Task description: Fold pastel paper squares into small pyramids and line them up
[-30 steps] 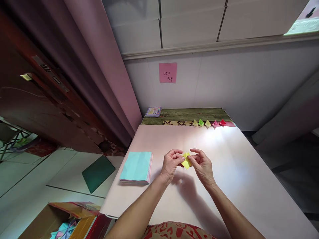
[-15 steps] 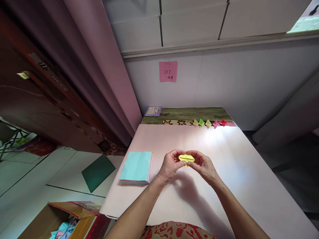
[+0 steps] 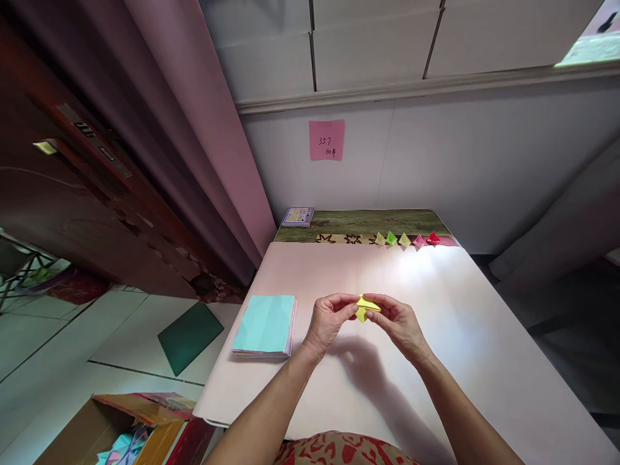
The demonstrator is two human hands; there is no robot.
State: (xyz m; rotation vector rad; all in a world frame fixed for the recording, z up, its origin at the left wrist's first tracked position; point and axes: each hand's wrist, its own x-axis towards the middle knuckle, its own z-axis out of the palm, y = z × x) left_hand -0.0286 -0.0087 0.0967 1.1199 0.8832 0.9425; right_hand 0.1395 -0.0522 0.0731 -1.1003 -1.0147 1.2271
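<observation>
A small folded yellow paper (image 3: 362,313) is held above the table between my two hands. My left hand (image 3: 330,320) pinches its left side between thumb and fingers. On the right side, my right hand (image 3: 398,323) grips it the same way, thumb below and fingers above. Part of the paper is hidden behind the fingertips. A stack of square paper (image 3: 265,324), light blue on top, lies to the left of my left hand. At the table's far edge stands a row of several small folded paper pieces (image 3: 404,239) in yellow, green, pink and red.
The table (image 3: 436,387) has a pale pink cover. A small printed pad (image 3: 298,217) lies at its far left corner. An open cardboard box (image 3: 72,429) with paper scraps stands on the floor at lower left. A pink note (image 3: 327,140) hangs on the wall.
The yellow paper's shape has changed: it was a wide form with a crease across, and now its left part is covered by my left fingers and a lower flap shows more.
</observation>
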